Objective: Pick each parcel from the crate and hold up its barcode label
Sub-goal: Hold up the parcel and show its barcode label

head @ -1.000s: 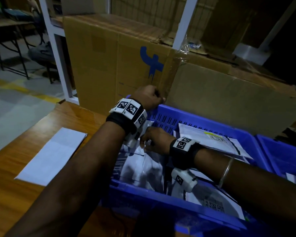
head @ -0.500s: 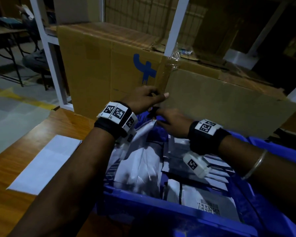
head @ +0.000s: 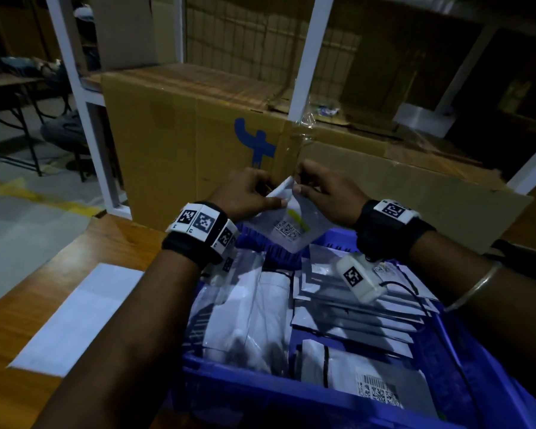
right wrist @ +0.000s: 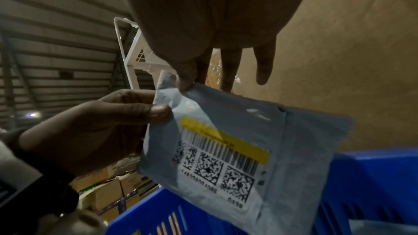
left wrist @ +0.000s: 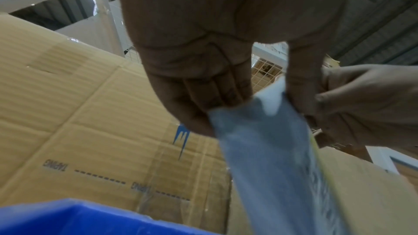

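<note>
Parcel of thin grey plastic film [head: 287,226], light and soft by the look, best taken at upper corners, pinched there between thumb and fingers of left hand [head: 245,193] and right hand [head: 325,188], hanging above far edge of blue plastic crate [head: 322,397], barcode label [right wrist: 222,156] facing wearer.

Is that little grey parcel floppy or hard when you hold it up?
Probably floppy: the grey parcel hangs and creases below the left hand and right hand pinching its top corner. Likely light, since fingertips alone carry it. Its plastic skin may be a bit slippery.
</note>
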{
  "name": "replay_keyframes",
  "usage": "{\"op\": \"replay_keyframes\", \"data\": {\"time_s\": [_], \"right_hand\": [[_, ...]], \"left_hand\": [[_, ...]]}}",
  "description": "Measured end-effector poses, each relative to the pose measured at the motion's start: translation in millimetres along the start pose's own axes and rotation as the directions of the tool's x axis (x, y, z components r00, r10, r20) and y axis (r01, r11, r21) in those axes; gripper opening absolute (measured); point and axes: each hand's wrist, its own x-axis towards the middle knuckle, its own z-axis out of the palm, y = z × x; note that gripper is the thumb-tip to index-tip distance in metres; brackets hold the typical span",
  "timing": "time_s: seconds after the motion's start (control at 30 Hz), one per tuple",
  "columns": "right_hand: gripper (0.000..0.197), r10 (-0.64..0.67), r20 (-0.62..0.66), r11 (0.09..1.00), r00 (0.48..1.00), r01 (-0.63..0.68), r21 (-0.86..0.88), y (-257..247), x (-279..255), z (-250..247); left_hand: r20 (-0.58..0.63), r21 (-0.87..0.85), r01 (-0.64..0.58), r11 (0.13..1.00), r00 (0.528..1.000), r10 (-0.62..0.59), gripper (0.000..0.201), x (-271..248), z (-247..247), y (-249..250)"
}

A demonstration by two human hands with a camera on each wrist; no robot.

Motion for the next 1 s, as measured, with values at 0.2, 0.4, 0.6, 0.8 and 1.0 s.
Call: {"op": "replay_keyframes", "data": {"time_s": [0.2, 0.4, 0.6, 0.8, 1.0], "right_hand": [[0.023, 0.106, -0.071, 0.982, 0.992, -0.093, 0.165, 13, -4, -5], [0.021, 0.24, -0.141, 0.935, 0.961, -0.189, 0.301, 41, -23, -18], [0.03, 0.414, -0.137, 0.744, 0.9, -0.248, 0.62, 59, -52, -17], [0.051, 0.436, -0.127, 0.626, 0.891, -0.199, 0.754, 75, -83, -4], [0.09, 0.464, -0.182, 0.588, 0.867, -0.148, 0.795, 89, -103, -3]], "left_hand": [[-0.119, -0.105, 0.029, 0.994, 0.992, -0.042, 0.025, -1, 3, 7], [-0.218, -0.303, 0.043, 0.952, 0.97, -0.113, 0.064, 0, 9, 3], [-0.186, -0.433, 0.024, 0.901, 0.976, -0.116, 0.043, 2, 26, 3], [-0.163, -0.466, 0.038, 0.884, 0.978, -0.128, 0.015, 6, 48, 3], [-0.129, -0.582, 0.078, 0.809, 0.974, -0.186, 0.01, 12, 70, 17]]}}
